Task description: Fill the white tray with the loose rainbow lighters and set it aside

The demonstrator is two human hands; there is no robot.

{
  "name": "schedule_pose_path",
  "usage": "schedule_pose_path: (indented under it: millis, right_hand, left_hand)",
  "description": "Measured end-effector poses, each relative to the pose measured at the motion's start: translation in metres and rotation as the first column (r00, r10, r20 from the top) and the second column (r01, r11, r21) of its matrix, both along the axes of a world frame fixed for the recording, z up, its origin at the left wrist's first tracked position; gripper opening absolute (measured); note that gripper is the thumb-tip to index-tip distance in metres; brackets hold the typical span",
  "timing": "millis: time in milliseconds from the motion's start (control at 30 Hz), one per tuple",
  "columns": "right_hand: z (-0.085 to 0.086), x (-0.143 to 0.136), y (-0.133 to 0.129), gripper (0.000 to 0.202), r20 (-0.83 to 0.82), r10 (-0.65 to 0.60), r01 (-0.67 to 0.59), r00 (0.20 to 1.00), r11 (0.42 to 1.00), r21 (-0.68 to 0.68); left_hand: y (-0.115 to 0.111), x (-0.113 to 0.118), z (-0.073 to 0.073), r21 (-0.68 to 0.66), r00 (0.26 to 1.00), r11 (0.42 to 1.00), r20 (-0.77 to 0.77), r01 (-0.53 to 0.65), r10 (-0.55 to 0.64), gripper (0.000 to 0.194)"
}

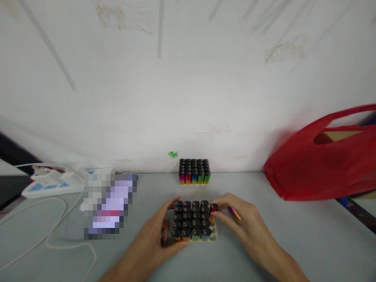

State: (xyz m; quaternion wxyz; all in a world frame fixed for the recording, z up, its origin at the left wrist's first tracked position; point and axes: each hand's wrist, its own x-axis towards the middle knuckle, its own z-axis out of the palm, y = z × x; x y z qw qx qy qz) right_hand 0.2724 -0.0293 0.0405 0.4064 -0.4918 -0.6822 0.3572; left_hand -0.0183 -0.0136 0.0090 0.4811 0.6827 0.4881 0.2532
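Observation:
Rows of black-topped lighters (192, 219) stand upright in a pale tray (213, 234) on the table. My left hand (155, 231) is closed round the tray's left side, thumb at the front corner and fingers at the back. Between thumb and fingertips my right hand (242, 219) pinches one lighter (213, 211) at the right column's far end; the nearer part of that column shows bare tray. A second, pink-and-yellow lighter (235, 214) shows beneath the right hand; whether it lies on the table or is held in the palm I cannot tell.
Against the wall stands a full block of colourful lighters (194, 172). At left are a phone (113, 205), a white power strip (55, 188) with plugs, and a loose white cable (67, 246). A red bag (326, 164) rests at the right.

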Motion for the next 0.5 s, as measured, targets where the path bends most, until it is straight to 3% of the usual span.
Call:
schedule_pose_path:
  millis: [133,367,433,500]
  right_hand:
    - [0.006,0.009,-0.002,0.016,0.062,0.084,-0.085,0.995,0.996,0.014]
    - [0.011,0.009,-0.007,0.016,0.126,0.107,-0.106,0.986,0.994,-0.016]
    - [0.013,0.009,-0.005,0.017,0.121,0.093,-0.092,0.988,0.996,-0.009]
    - [0.013,0.015,-0.002,0.021,0.131,-0.004,0.001,0.991,1.0,0.023]
  left_hand:
    - [0.001,0.0,0.001,0.009,1.0,1.0,-0.009,0.009,-0.009,0.095]
    - [0.004,-0.002,-0.006,0.059,0.997,0.998,-0.079,0.031,-0.026,0.096]
    - [0.004,-0.002,-0.005,0.055,0.999,0.998,-0.052,0.018,-0.015,0.094]
    - [0.003,-0.002,-0.006,0.059,1.0,0.998,0.001,0.01,-0.01,0.093]
